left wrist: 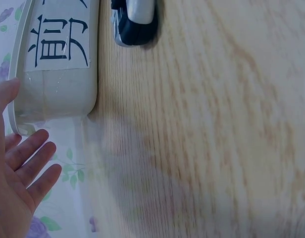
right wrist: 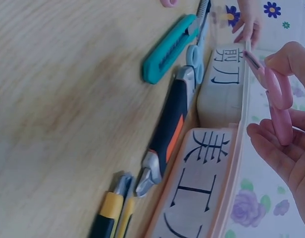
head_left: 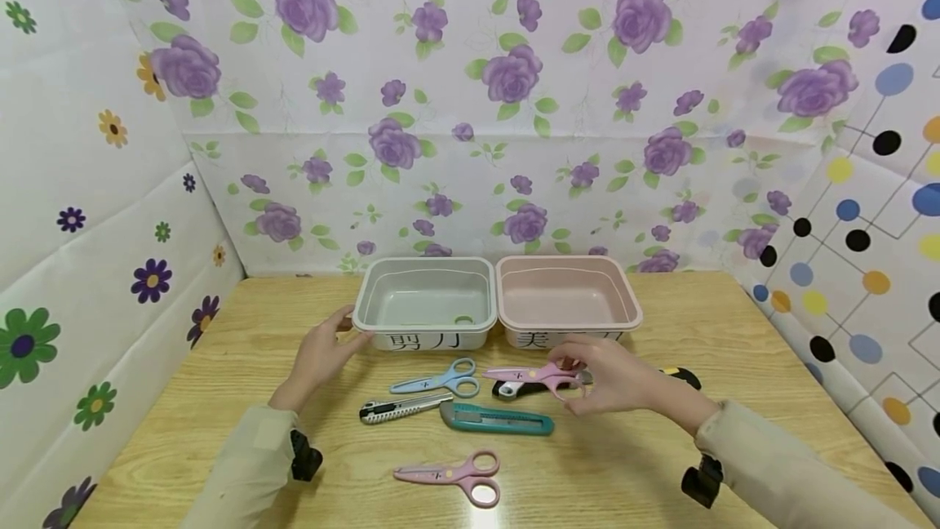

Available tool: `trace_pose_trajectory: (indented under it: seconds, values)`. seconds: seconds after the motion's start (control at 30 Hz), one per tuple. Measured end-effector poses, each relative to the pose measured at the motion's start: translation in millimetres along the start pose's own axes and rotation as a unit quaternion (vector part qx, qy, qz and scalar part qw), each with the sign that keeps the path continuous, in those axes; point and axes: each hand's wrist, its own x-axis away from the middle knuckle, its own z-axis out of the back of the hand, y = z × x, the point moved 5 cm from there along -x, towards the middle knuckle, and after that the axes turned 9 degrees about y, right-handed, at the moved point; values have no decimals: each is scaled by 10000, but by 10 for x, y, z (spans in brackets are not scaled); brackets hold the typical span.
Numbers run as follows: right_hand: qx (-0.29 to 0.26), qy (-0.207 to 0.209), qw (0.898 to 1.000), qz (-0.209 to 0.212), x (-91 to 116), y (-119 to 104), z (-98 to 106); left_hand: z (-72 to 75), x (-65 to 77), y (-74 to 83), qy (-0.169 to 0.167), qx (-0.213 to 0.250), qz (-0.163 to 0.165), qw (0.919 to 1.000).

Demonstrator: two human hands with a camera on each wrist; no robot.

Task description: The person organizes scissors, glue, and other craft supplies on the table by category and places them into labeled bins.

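My right hand [head_left: 613, 375] pinches pink scissors [head_left: 517, 375] by the handles, blades pointing left, in front of the pink bin [head_left: 569, 326]. In the right wrist view, thumb and fingers are at the handle loops of these scissors [right wrist: 280, 99]. My left hand [head_left: 321, 359] is at the left end of the grey bin [head_left: 433, 329], its thumb on the rim and its other fingers loosely extended beside it. Part of a green loop [head_left: 463, 320] shows inside the grey bin. Below the held scissors lies a black utility knife [right wrist: 173, 111] with an orange stripe, partly hidden in the head view.
Blue scissors [head_left: 422, 384], a silver utility knife [head_left: 404, 408] and a teal utility knife [head_left: 499, 420] lie before the bins. Nearer the front are other pink scissors [head_left: 448, 475]. Yellow-and-black cutters [right wrist: 110, 206] lie at right, partly behind my right wrist. Flowered cloth [head_left: 470, 145] hangs behind.
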Motion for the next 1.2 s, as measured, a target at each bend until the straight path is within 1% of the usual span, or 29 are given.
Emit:
trace_pose_trajectory:
  seconds: [0.23,0.33,0.5,0.63,0.77,1.0,1.2]
  values:
    - [102,7,9995,285,-171,-14,-6,10,10,-4,33,14,-18,10000]
    - [134,12,9993,350,-223,-5,-11,10,10,-10,55,6,-37,10000]
    - [356,93,9984,430,-288,12,-15,9,7,-15,67,-3,-15,10000]
    - [571,77,9977,370,-333,16,-15,10,11,-10,44,-33,-10,10000]
    - [604,8,9979,247,-384,22,-18,12,15,-4,5,-68,-27,10000]
    - [740,112,9966,350,-494,53,-13,20,15,-2,-6,-62,38,10000]
    - [820,204,9959,322,-559,94,-12,-1,4,-12,-38,-61,45,10000]
